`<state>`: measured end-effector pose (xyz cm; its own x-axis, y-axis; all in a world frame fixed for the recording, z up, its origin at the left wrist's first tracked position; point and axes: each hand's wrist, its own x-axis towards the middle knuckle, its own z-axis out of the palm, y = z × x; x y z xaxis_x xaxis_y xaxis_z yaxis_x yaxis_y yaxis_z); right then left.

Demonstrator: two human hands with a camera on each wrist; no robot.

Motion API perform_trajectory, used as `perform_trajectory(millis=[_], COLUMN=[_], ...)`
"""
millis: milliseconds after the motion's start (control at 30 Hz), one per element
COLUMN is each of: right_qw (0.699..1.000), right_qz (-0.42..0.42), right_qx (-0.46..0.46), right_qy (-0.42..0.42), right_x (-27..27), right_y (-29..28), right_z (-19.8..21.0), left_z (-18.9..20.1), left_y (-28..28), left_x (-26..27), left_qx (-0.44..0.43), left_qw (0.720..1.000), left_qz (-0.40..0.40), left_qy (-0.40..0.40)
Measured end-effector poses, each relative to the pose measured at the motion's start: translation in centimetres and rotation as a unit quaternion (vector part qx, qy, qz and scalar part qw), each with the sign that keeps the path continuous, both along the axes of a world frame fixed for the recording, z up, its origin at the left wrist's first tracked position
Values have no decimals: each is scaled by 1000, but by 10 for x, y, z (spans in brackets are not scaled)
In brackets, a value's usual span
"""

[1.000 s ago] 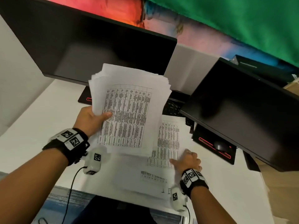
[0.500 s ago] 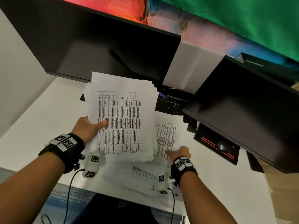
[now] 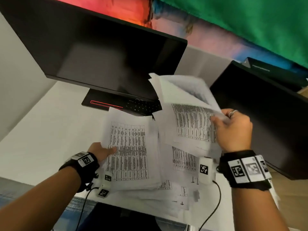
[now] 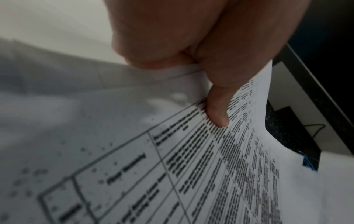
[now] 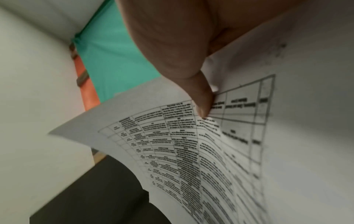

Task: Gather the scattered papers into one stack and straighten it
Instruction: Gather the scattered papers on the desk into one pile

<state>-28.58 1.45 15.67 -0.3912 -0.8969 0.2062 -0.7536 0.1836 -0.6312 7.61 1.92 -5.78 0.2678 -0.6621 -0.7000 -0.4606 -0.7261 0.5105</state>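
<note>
A thick stack of printed table sheets [image 3: 131, 150] is held at its left edge by the left hand [image 3: 100, 151], thumb [image 4: 217, 115] pressed on top. A curled sheet [image 3: 186, 94] is pinched aloft by the right hand [image 3: 233, 129]. Loose sheets [image 3: 181, 195] are fanned over the white desk's [image 3: 50, 130] near edge, below two dark monitors [image 3: 100, 52].

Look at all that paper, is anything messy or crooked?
Yes. The sheets on the white desk lie fanned and crooked. The right hand pinches some sheets that curl over, and the left hand grips a ragged-edged stack.
</note>
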Motion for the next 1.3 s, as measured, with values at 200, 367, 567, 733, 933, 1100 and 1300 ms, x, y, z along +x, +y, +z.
perform_trajectory(millis=[200, 367, 567, 733, 933, 1100, 1300], right_qw=[994, 990, 956, 968, 949, 938, 943], right_qz=[-2, 56, 98, 123, 104, 64, -36], right_qx=[-17, -126, -254, -62, 234, 320, 327], right_qy=[-106, -24, -112, -208, -184, -118, 50], right_x=[-2, 26, 59, 76, 79, 103, 59], right_y=[-4, -1, 0, -12, -18, -4, 9], right_z=[12, 31, 81, 34, -110, -173, -191], left_z=[-3, 2, 7, -105, -7, 2, -3], left_y=[-5, -5, -1, -10, -6, -9, -8], left_x=[-6, -10, -16, 37, 5, -14, -22], left_qx=[-19, -47, -85, -18, -10, -33, -115], left_qw=[998, 995, 992, 998, 959, 977, 992], left_qz=[-58, -83, -92, -55, 179, 113, -48], left_qy=[-30, -32, -13, 40, 219, 176, -36])
